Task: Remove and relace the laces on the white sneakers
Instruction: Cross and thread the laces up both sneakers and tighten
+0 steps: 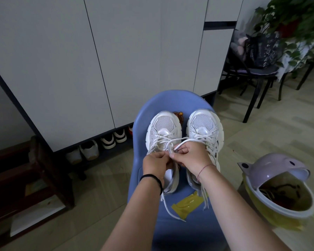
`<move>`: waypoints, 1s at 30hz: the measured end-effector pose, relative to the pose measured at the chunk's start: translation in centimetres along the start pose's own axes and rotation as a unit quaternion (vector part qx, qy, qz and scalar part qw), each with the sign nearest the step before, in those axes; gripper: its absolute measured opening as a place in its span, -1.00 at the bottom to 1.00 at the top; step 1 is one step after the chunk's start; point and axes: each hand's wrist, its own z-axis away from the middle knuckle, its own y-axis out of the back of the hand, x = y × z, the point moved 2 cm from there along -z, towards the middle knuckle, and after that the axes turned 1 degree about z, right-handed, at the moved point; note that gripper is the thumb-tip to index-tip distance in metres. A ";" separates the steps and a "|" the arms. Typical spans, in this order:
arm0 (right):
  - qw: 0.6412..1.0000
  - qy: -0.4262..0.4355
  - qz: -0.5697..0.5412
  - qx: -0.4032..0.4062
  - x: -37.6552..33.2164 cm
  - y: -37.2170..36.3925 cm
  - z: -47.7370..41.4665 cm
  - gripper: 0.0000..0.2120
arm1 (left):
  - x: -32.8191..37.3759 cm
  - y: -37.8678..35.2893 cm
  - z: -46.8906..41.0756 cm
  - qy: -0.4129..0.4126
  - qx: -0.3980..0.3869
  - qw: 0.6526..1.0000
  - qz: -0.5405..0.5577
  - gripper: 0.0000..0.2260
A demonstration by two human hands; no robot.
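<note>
sneakers (184, 138) on blue chair (172, 100), indoors

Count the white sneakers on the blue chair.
2. The left sneaker and the right sneaker stand side by side on the blue chair, toes away from the camera. None looks hidden.

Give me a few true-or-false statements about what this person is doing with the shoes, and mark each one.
1. Both white sneakers stand on the blue chair. True.
2. Only the right hand touches the lace. False: the left hand pinches it too.
3. A yellow wrapper lies on the chair, nearer the person than the sneakers. True.
4. The helmet sits on the chair. False: it lies on the floor, to the person's right.
</note>
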 end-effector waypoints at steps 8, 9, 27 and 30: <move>0.972 0.057 0.225 0.045 -1.2 0.2 0.9 -0.65 | 0.1 -0.4 0.0 0.001 -0.009 1.000 -0.008 -0.78; 0.969 0.058 0.237 0.050 -1.3 0.2 0.9 -0.61 | 0.2 -0.5 0.1 0.001 -0.012 1.000 -0.006 -0.78; 0.967 0.031 0.238 0.082 -0.9 1.2 0.7 -0.67 | 3.5 5.3 -0.3 -0.084 0.137 0.981 0.106 -0.78; 0.967 0.023 0.239 0.085 -0.7 1.0 0.7 -0.72 | 3.2 7.3 -1.2 -0.075 0.226 0.964 0.121 -0.76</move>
